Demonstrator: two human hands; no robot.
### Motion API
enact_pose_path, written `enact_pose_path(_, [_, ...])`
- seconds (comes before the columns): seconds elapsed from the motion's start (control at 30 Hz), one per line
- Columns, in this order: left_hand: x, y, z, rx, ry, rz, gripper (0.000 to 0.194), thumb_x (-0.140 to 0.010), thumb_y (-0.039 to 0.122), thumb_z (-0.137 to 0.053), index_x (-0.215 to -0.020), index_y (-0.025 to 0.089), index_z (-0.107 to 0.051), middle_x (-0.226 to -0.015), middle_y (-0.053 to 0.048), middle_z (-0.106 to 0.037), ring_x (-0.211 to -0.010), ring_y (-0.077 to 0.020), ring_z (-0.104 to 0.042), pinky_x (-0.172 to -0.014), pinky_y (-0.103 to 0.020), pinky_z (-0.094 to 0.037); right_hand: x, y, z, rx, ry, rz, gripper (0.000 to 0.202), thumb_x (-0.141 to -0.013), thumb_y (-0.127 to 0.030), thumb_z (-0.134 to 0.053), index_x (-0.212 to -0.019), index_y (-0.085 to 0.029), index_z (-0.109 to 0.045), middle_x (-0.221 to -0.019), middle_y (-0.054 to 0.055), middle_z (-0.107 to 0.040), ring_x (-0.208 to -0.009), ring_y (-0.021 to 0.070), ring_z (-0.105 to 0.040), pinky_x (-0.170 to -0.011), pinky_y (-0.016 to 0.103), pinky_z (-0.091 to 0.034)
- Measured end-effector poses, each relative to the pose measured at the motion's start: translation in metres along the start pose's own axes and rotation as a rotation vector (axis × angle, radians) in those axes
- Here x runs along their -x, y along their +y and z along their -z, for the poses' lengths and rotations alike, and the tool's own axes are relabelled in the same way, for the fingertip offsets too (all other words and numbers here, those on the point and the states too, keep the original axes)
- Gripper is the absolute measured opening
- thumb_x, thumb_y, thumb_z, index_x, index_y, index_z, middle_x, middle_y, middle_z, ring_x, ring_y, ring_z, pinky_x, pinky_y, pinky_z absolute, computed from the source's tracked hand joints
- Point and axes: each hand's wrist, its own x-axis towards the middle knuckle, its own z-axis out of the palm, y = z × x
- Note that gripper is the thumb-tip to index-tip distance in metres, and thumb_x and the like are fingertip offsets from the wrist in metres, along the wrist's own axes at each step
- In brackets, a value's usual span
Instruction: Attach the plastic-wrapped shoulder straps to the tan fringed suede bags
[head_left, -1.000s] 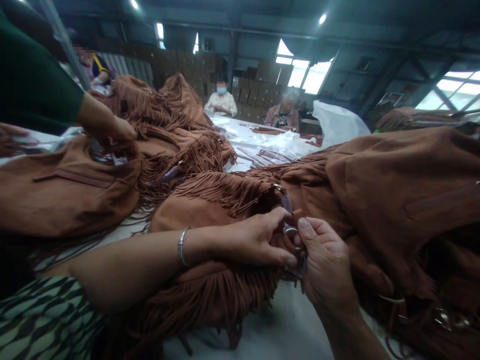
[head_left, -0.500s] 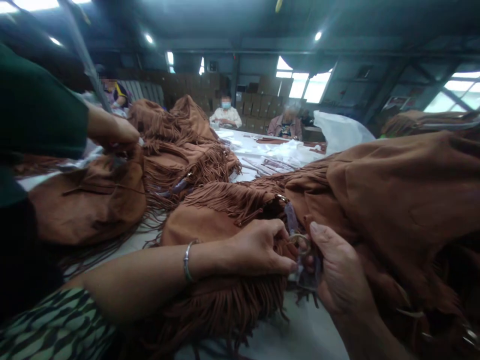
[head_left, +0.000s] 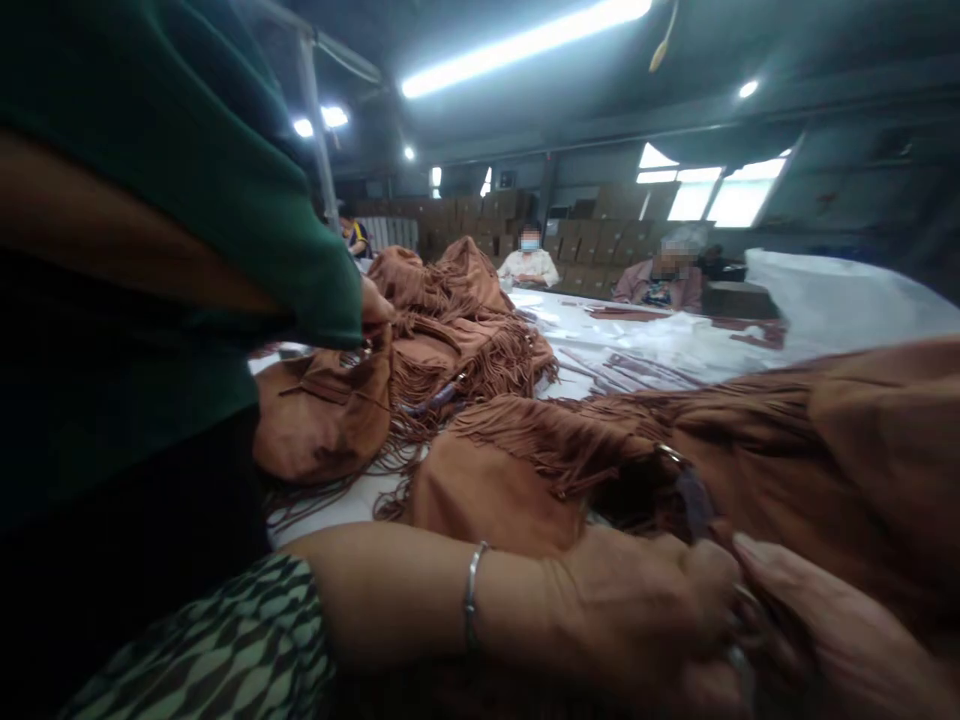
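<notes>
A brown fringed bag (head_left: 487, 490) lies on the table before me, its opening dark. A strap partly wrapped in clear plastic (head_left: 694, 503) runs from a metal fitting (head_left: 670, 455) on the bag down to my fingers. My left hand (head_left: 645, 610), with a silver bangle on its wrist, is closed around the strap end near a metal ring (head_left: 742, 598). My right hand (head_left: 847, 620) meets it from the right, thumb pressed on the same strap end. Both hands are blurred, and the fingertips are partly hidden.
To my left a co-worker's green sleeve (head_left: 315, 270) reaches over another brown bag (head_left: 322, 425). More fringed bags (head_left: 450, 330) are piled ahead, and brown leather (head_left: 885, 430) lies at right. Beyond are wrapped strips (head_left: 637, 370), a white plastic bag (head_left: 847, 300) and two seated people (head_left: 529, 265).
The view has swung left and up, so both hands now appear lower and farther right. They stay together at the strap end. The co-worker's green sleeve covers more of the left side.
</notes>
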Motion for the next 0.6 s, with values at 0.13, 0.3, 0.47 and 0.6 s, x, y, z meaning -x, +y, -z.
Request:
enact_pose_path(0.13, [-0.001,-0.007,0.007,0.436,0.105,0.145,0.032,-0.076,0.032,-0.062,-0.103,0.018,-0.049,-0.081,-0.001,-0.064,-0.066,-0.0132,-0.061,-0.058,-0.021,-0.044,0.011,-0.012,-0.016,-0.086,0.059,-0.055,0.031,-0.064,-0.041,-0.077,-0.065,-0.017,-0.058,-0.046,-0.003,-0.052,-0.035,0.0052,-0.039,-0.031,0.014,-0.032])
enact_pose_path(0.3, [-0.005,-0.016,0.008,0.500,0.161,0.180,0.030,-0.073,0.022,-0.062,-0.101,0.018,-0.053,-0.070,0.003,-0.059,-0.060,-0.0083,-0.053,-0.056,-0.018,-0.040,0.010,-0.008,-0.019,-0.160,0.113,0.045,0.031,-0.068,-0.041,-0.075,-0.075,-0.016,-0.057,-0.057,-0.003,-0.059,-0.038,0.0038,-0.042,-0.032,0.012,-0.031])
enact_pose_path(0.47, [-0.009,-0.022,0.010,0.610,0.173,0.220,0.030,-0.072,0.019,-0.061,-0.101,0.016,-0.056,-0.068,0.003,-0.057,-0.058,-0.0070,-0.051,-0.053,-0.016,-0.039,0.009,-0.007,-0.017,-0.109,0.124,0.009,0.032,-0.069,-0.042,-0.074,-0.076,-0.015,-0.056,-0.060,-0.001,-0.061,-0.038,0.0035,-0.041,-0.032,0.011,-0.029])
enact_pose_path(0.6, [-0.013,-0.025,0.012,0.743,0.151,0.259,0.029,-0.068,0.017,-0.064,-0.097,0.014,-0.057,-0.068,0.003,-0.056,-0.058,-0.0073,-0.050,-0.053,-0.018,-0.040,0.010,-0.005,-0.018,-0.084,0.078,-0.023,0.036,-0.070,-0.044,-0.073,-0.069,-0.015,-0.052,-0.052,-0.005,-0.053,-0.037,0.0017,-0.034,-0.032,0.010,-0.027])
